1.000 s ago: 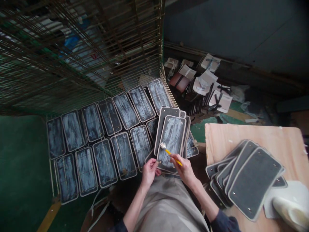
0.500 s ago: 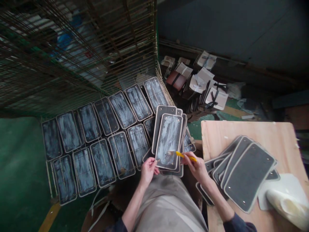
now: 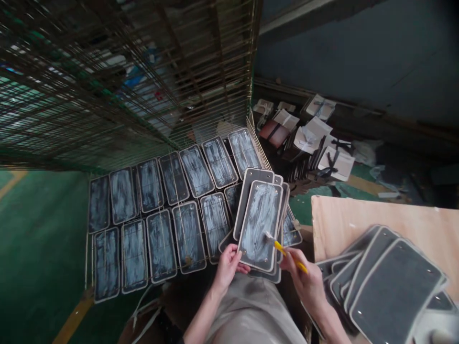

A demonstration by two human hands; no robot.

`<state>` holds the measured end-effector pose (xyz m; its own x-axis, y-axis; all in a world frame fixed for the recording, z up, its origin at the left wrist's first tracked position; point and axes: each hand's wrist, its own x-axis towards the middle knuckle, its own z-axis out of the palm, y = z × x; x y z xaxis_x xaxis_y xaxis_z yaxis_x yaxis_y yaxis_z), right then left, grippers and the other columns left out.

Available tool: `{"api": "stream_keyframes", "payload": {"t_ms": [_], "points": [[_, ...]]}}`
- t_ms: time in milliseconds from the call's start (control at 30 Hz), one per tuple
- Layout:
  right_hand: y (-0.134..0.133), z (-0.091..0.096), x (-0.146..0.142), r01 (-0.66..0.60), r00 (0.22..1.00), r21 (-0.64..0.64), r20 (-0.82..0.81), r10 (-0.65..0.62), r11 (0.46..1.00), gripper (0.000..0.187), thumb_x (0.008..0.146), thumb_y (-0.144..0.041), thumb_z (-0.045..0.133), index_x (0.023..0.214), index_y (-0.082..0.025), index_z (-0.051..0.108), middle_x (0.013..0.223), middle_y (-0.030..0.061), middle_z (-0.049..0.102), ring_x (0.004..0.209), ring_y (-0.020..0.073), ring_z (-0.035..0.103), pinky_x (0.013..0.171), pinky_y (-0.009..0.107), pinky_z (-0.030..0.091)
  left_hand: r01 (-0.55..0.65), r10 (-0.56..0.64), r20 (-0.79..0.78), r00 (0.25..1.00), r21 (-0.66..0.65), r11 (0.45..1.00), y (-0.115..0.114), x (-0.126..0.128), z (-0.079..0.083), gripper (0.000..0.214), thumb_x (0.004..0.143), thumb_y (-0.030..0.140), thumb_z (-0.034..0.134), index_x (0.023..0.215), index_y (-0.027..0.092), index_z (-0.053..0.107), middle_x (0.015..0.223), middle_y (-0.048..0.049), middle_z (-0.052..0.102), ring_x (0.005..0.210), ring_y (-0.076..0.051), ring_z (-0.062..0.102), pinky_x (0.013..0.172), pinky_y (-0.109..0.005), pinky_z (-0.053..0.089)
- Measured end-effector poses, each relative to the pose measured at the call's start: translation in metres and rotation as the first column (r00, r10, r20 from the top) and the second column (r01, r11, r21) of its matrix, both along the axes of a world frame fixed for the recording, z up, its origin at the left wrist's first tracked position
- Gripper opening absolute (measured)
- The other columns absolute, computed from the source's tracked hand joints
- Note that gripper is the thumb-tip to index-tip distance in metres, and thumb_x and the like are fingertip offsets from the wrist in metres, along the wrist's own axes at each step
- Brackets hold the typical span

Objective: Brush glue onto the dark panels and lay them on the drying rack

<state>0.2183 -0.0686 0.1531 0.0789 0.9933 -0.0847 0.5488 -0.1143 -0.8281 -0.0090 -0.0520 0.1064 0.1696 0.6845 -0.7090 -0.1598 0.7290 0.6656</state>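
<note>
My left hand (image 3: 228, 265) grips the lower left corner of a small stack of dark rounded panels (image 3: 261, 224) held over my lap. The top panel is smeared with whitish glue. My right hand (image 3: 304, 279) is closed on a yellow-handled brush (image 3: 285, 249) whose bristles touch the panel's lower right edge. Below and left of the stack, a wire rack shelf (image 3: 88, 248) carries two rows of several glue-coated panels (image 3: 161, 210).
A plywood table (image 3: 358, 215) at right bears a fanned pile of uncoated dark panels (image 3: 390, 286). Tall wire racks (image 3: 125, 71) rise at left. Bundles of tied pieces (image 3: 308, 134) lie on the green floor by a dark wall.
The brush has swept from the panel's lower left across to its right edge. My right hand has drawn right with it; the view has shifted slightly.
</note>
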Motion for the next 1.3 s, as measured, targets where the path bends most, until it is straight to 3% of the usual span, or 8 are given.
{"api": "stream_keyframes", "payload": {"t_ms": [133, 200, 433, 667, 867, 1033, 1133, 1300], "points": [[0.012, 0.01, 0.003, 0.182, 0.982, 0.238, -0.005, -0.186, 0.954, 0.024, 0.093, -0.021, 0.048, 0.116, -0.023, 0.056, 0.093, 0.004, 0.067, 0.078, 0.0164, 0.067, 0.073, 0.029, 0.055, -0.016, 0.017, 0.091, 0.996, -0.011, 1.0, 0.005, -0.003, 0.017, 0.035, 0.084, 0.045, 0.057, 0.102, 0.015, 0.048, 0.075, -0.0018, 0.064, 0.055, -0.013, 0.066, 0.049, -0.02, 0.05], [0.016, 0.015, 0.001, 0.212, 0.977, 0.259, -0.02, -0.214, 0.942, 0.026, 0.093, -0.02, 0.048, 0.117, -0.023, 0.057, 0.093, 0.004, 0.067, 0.08, 0.0167, 0.066, 0.074, 0.03, 0.055, -0.007, 0.008, 0.118, 0.993, -0.01, 1.0, 0.007, -0.005, 0.021, 0.036, 0.085, 0.044, 0.057, 0.104, 0.014, 0.049, 0.075, -0.0024, 0.064, 0.057, -0.013, 0.066, 0.051, -0.02, 0.051], [-0.03, 0.025, -0.042, -0.017, 0.987, -0.033, -0.159, 0.012, 0.999, 0.026, 0.094, -0.021, 0.046, 0.119, -0.023, 0.055, 0.088, 0.0034, 0.067, 0.072, 0.0147, 0.066, 0.064, 0.024, 0.054, 0.059, -0.06, 0.122, 0.991, 0.012, 0.998, 0.007, -0.013, 0.005, 0.038, 0.083, 0.047, 0.057, 0.101, 0.013, 0.052, 0.078, -0.0046, 0.066, 0.061, -0.016, 0.068, 0.052, -0.022, 0.052], [-0.048, 0.012, -0.083, 0.105, 0.893, -0.234, -0.405, -0.195, 0.966, 0.022, 0.096, -0.03, 0.043, 0.11, -0.02, 0.056, 0.074, 0.0016, 0.064, 0.063, 0.0151, 0.062, 0.058, 0.024, 0.052, 0.14, -0.141, 0.021, 0.99, 0.067, 0.988, 0.004, -0.016, -0.004, 0.035, 0.086, 0.049, 0.049, 0.09, 0.015, 0.055, 0.078, -0.0035, 0.066, 0.064, -0.016, 0.069, 0.052, -0.022, 0.053], [-0.063, 0.004, -0.062, 0.174, 0.942, -0.276, -0.233, -0.242, 0.945, 0.025, 0.095, -0.036, 0.044, 0.109, -0.019, 0.056, 0.076, 0.0032, 0.065, 0.066, 0.0162, 0.064, 0.062, 0.024, 0.054, 0.185, -0.171, -0.112, 0.979, 0.125, 0.975, 0.004, -0.019, -0.009, 0.037, 0.087, 0.048, 0.048, 0.096, 0.014, 0.058, 0.081, -0.0045, 0.066, 0.063, -0.016, 0.069, 0.05, -0.021, 0.053], [-0.073, 0.008, -0.045, 0.148, 0.978, -0.212, -0.112, -0.175, 0.966, 0.025, 0.095, -0.034, 0.044, 0.112, -0.019, 0.054, 0.08, 0.0042, 0.065, 0.07, 0.0162, 0.066, 0.065, 0.024, 0.055, 0.162, -0.157, -0.056, 0.986, 0.097, 0.982, 0.003, -0.019, -0.009, 0.037, 0.085, 0.049, 0.05, 0.095, 0.014, 0.055, 0.083, -0.0043, 0.065, 0.064, -0.016, 0.07, 0.05, -0.021, 0.053], [-0.074, 0.008, -0.042, 0.092, 0.987, -0.243, -0.106, -0.121, 0.966, 0.023, 0.096, -0.033, 0.042, 0.109, -0.019, 0.054, 0.075, 0.0017, 0.064, 0.066, 0.0151, 0.066, 0.061, 0.023, 0.055, 0.128, -0.124, -0.049, 0.991, 0.082, 0.988, 0.003, -0.018, -0.007, 0.037, 0.085, 0.049, 0.051, 0.096, 0.014, 0.054, 0.083, -0.0053, 0.066, 0.063, -0.017, 0.07, 0.051, -0.022, 0.054], [-0.07, 0.006, -0.032, 0.123, 0.991, -0.189, -0.03, -0.131, 0.974, 0.022, 0.097, -0.031, 0.041, 0.11, -0.018, 0.054, 0.076, 0.0015, 0.064, 0.065, 0.015, 0.065, 0.06, 0.024, 0.055, 0.121, -0.119, -0.025, 0.993, 0.073, 0.99, 0.003, -0.016, -0.005, 0.04, 0.083, 0.052, 0.052, 0.096, 0.013, 0.053, 0.08, -0.0063, 0.067, 0.062, -0.017, 0.069, 0.052, -0.024, 0.055]]}}
